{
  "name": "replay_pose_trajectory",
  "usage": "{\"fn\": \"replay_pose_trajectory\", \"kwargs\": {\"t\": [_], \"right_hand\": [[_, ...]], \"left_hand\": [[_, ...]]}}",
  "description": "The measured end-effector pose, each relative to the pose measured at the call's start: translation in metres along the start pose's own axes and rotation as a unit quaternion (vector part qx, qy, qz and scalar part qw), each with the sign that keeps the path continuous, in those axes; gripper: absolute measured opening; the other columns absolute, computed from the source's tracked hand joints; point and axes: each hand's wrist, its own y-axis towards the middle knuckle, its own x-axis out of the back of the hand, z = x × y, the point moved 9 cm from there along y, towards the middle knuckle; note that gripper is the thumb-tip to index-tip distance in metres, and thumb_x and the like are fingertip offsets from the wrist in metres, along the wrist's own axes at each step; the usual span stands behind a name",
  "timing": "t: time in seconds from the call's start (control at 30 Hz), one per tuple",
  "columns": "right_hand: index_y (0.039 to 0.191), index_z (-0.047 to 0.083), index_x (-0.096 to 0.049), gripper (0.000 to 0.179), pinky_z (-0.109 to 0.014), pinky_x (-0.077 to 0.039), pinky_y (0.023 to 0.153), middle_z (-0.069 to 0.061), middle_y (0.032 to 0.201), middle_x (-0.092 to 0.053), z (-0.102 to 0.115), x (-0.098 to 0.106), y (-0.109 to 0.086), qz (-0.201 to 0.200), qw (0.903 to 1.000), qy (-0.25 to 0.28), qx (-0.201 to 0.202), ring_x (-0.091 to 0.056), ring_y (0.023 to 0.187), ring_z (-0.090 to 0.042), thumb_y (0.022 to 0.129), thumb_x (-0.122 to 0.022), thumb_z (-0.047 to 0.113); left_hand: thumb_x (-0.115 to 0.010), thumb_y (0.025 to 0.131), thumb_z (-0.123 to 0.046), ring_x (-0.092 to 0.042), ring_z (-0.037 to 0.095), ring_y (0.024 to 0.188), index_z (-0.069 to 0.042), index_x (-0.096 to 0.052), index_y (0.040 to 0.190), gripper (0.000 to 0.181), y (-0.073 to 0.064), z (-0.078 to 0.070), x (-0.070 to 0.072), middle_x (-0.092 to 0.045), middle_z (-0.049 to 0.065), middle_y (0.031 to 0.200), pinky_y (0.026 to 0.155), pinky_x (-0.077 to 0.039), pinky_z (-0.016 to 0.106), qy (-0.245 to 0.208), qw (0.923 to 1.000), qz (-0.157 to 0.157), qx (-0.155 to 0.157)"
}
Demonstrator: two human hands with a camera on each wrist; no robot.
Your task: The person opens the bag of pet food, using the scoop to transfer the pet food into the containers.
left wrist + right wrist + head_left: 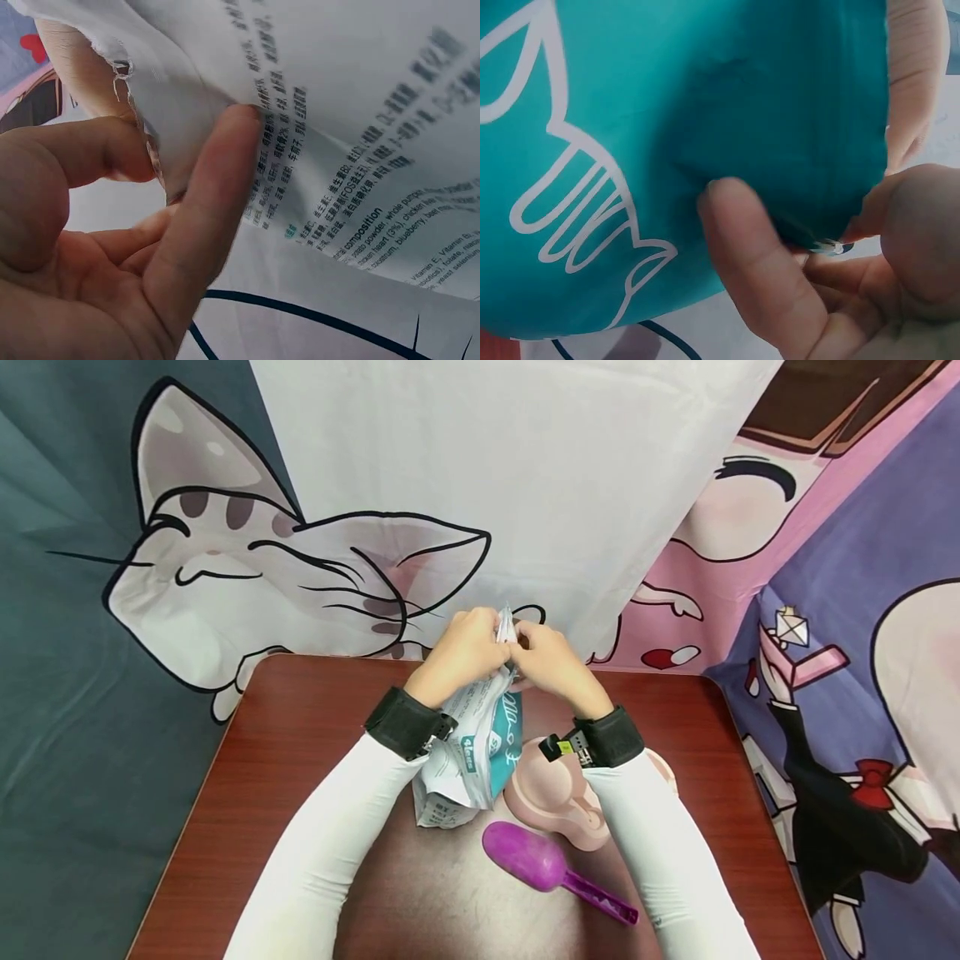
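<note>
A white-and-teal printed food bag (468,747) stands on the table, its top gathered upward. Its upper edge is pinched from the left side by my left hand (467,647). My right hand (551,662) pinches the same edge from the other side, close against the left. In the left wrist view, the bag's white panel (360,82) carries small print, and its edge looks torn, with loose threads. One finger of the left hand (67,285) lies along that panel. Teal film with a white line drawing fills the right wrist view, where a finger of the right hand (780,292) presses it.
A purple scoop (528,856) lies on the brown table (315,735) in front of the bag. A pale pink bowl-like dish (543,785) sits right of the bag, partly under the right forearm. Cartoon-printed cloth (525,468) hangs along the table's back edge.
</note>
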Motion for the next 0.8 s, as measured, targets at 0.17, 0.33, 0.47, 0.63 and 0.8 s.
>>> {"fn": "replay_pose_trajectory", "kwargs": {"t": [0.17,0.33,0.47,0.63,0.8], "right_hand": [[0.107,0.002,-0.058,0.018,-0.033,-0.061,0.058,-0.016,0.097,-0.067,0.001,0.000,-0.001,0.008,0.9999,-0.004,0.006,-0.071,0.064,-0.020,0.096,-0.048,0.013],[0.102,0.003,-0.060,0.015,-0.029,-0.060,0.057,-0.013,0.091,-0.069,0.006,0.005,-0.003,-0.008,0.9981,-0.050,0.036,-0.071,0.063,-0.017,0.095,-0.048,0.010],[0.099,0.005,-0.062,0.015,-0.026,-0.060,0.056,-0.011,0.089,-0.071,0.009,0.008,-0.006,-0.028,0.9947,-0.084,0.052,-0.070,0.066,-0.016,0.093,-0.050,0.008],[0.099,0.008,-0.066,0.015,-0.033,-0.059,0.068,-0.007,0.090,-0.073,0.013,0.011,-0.008,-0.060,0.9868,-0.134,0.068,-0.068,0.078,-0.018,0.092,-0.055,0.014],[0.107,0.009,-0.064,0.023,-0.042,-0.054,0.080,-0.009,0.099,-0.072,0.011,0.006,-0.010,-0.039,0.9870,-0.145,0.057,-0.065,0.089,-0.023,0.091,-0.057,0.025]], "left_hand": [[-0.058,0.081,-0.003,-0.052,0.021,0.063,-0.007,-0.052,0.074,0.009,0.002,-0.002,0.002,-0.050,0.007,0.070,0.049,-0.043,0.027,0.027,0.9992,-0.023,-0.017],[-0.054,0.075,0.008,-0.043,0.023,0.063,-0.007,-0.047,0.068,0.018,0.003,-0.004,0.006,-0.041,0.005,0.068,0.051,-0.035,0.030,0.048,0.9981,-0.028,-0.029],[-0.052,0.075,0.010,-0.042,0.024,0.065,-0.007,-0.048,0.068,0.019,0.002,-0.005,0.007,-0.042,0.005,0.069,0.054,-0.035,0.031,0.063,0.9972,-0.023,-0.031],[-0.054,0.079,0.004,-0.044,0.023,0.061,-0.008,-0.044,0.068,0.019,-0.004,-0.005,0.008,-0.038,0.005,0.067,0.049,-0.038,0.030,0.054,0.9970,-0.045,-0.032],[-0.060,0.081,-0.011,-0.052,0.022,0.058,-0.008,-0.048,0.071,0.016,-0.010,0.000,0.002,-0.045,0.005,0.066,0.046,-0.043,0.029,0.042,0.9988,-0.021,-0.013]]}}
